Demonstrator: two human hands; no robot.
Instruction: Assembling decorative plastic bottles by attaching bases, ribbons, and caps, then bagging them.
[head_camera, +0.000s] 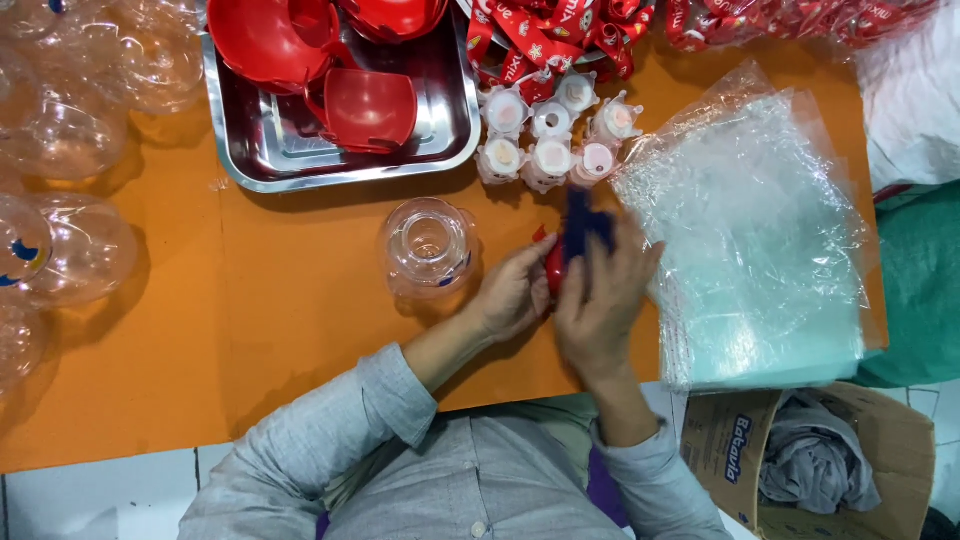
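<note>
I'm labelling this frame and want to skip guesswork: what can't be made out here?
Head view only:
- Blue and red item: motion-blurred, partly covered by the right hand and left hand.
- Red lids in the steel tray: cut off by the top edge.
- Clear domes: cut off by the left edge.

orange table (290, 330) | steel tray (450, 130) | clear bags (760, 250), probably plastic | clear jar (428, 247)
</note>
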